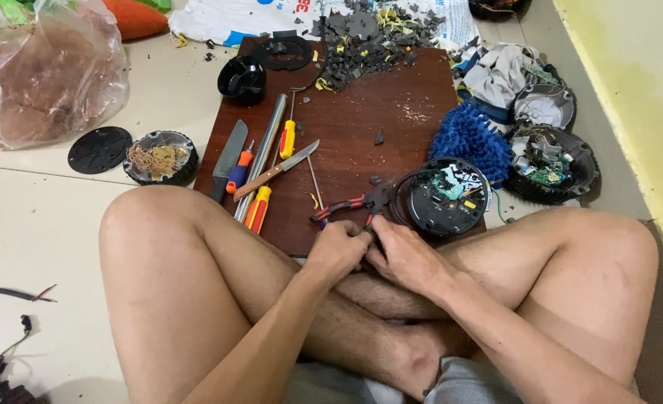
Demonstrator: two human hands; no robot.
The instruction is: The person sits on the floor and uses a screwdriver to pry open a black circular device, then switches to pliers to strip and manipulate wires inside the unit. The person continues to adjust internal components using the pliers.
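Both hands meet at board's 6 o'clock edge. Left hand (336, 251) curled closed, right hand (404, 254) fingers pinched; what they grip is hidden. Red-handled pliers (344, 205) just above at 12 o'clock. Opened round black housing (443, 197) at 2 o'clock, on wooden board (391, 112).

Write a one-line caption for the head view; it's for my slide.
Both hands, left hand and right hand, meet at pliers beside an opened round device on a wooden board.

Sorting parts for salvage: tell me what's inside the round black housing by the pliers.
The round black housing lies open, showing a teal circuit board, small yellow parts and thin wires. Whatever sits beneath the board is covered. Both hands meet just below it.
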